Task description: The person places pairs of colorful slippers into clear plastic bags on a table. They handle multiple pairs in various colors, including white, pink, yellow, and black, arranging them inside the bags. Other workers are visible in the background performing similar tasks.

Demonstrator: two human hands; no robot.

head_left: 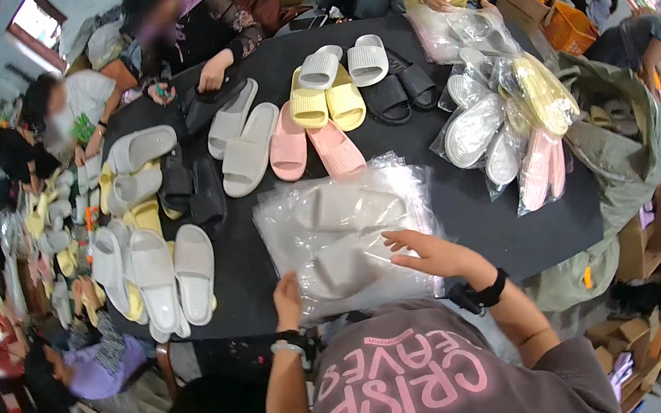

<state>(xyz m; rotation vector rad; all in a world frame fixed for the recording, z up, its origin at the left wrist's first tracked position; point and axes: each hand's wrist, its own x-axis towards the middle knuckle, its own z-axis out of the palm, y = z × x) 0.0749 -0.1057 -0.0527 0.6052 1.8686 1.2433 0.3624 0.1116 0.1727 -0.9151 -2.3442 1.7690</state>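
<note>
A pair of grey slide slippers (pixel 348 205) lies inside a clear plastic bag, on top of a stack of clear plastic bags (pixel 428 277) at the near edge of the black table. My left hand (pixel 287 301) is at the near left edge of this bag, its fingers closed on the plastic. Over the right side of the lower slipper is my right hand (pixel 429 255), open with its fingers spread and the fingertips just above or on the plastic; the contact is unclear.
Loose slippers in grey, yellow (pixel 345 105), pink (pixel 288 148) and black (pixel 387 102) stand beyond the bags. White slippers (pixel 153 273) stand at the left, bagged pairs (pixel 479 131) at the right. A large green sack (pixel 624 151) hangs beside the table. Co-workers sit around it.
</note>
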